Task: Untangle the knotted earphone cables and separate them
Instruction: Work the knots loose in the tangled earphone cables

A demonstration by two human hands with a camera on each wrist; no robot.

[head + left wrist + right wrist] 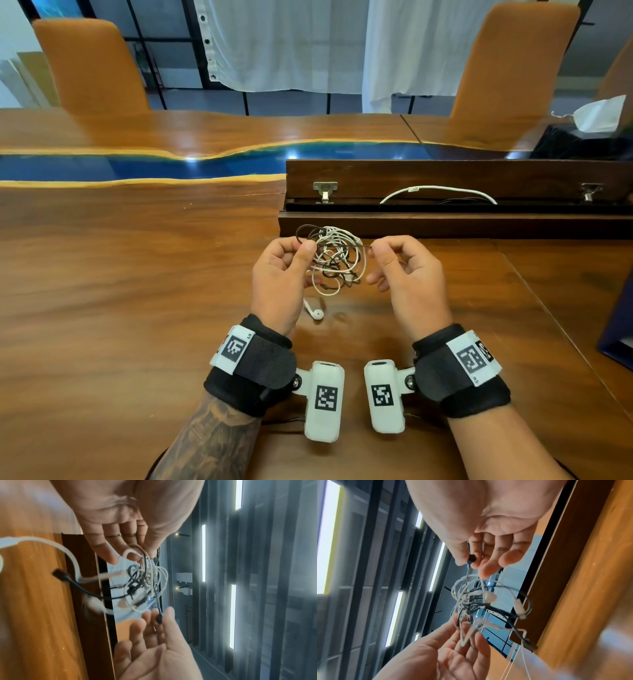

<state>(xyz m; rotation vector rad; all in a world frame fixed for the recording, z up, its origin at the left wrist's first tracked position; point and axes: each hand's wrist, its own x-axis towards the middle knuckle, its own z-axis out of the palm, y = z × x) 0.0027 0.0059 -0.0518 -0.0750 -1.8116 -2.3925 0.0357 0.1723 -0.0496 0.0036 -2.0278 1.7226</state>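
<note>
A knot of white and black earphone cables [337, 260] hangs between my two hands above the wooden table [137, 291]. My left hand [305, 245] pinches loops at the knot's left side between thumb and fingers; the left wrist view shows that pinch on the cables [144, 580]. My right hand [375, 248] pinches a black earbud [471, 558] at the end of a black strand, which also shows in the left wrist view as the black earbud [159, 618]. One white earbud [317, 313] dangles down to the table under the knot. A black plug [60, 574] hangs loose.
Just behind the hands an open wooden cable hatch [445, 174] stands in the table, with a white cable [438, 189] inside. A blue resin strip [137, 168] crosses the table. Two orange chairs [92, 68] stand beyond. A white mask [599, 114] lies far right.
</note>
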